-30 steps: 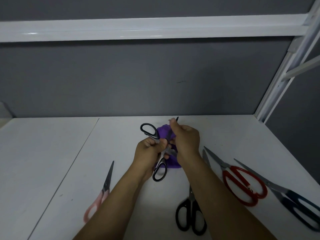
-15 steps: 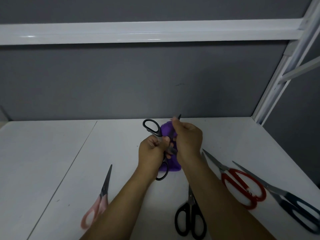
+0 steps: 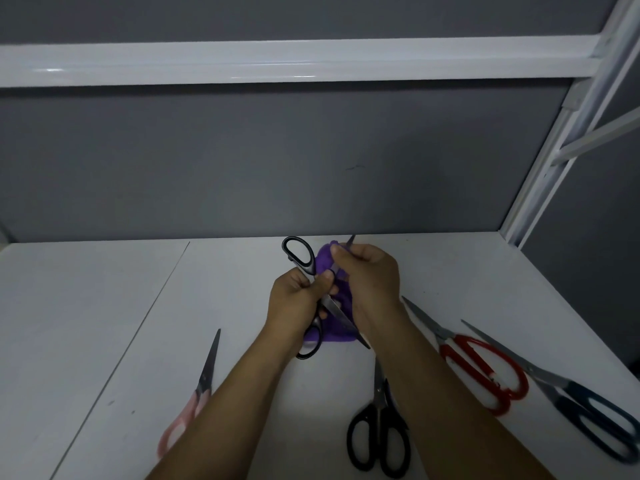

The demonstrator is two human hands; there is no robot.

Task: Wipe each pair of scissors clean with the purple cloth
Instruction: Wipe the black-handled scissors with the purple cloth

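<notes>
The left grip [image 3: 294, 303] was clenched on the open black-handled scissors [image 3: 298, 253] at their pivot, lifted clear of the white tabletop [image 3: 104, 306]. One handle loop stood above that grip and the other hung just below it. One blade ran down from it towards the right wrist. The other blade's tip poked out above the right grip [image 3: 370, 282], which was closed round the bunched purple cloth [image 3: 322, 260], pinching it against that upper blade. The cloth filled the gap between the two grips and hung below them.

Four more pairs lay flat on the tabletop. The pink-handled scissors [image 3: 204, 375] lay well out beyond the left grip and nearer the person. The second black-handled scissors [image 3: 379, 431] lay below the right forearm. Outside the right grip lay the red-handled scissors [image 3: 481, 368] and, beyond them, the dark blue-handled scissors [image 3: 588, 414].
</notes>
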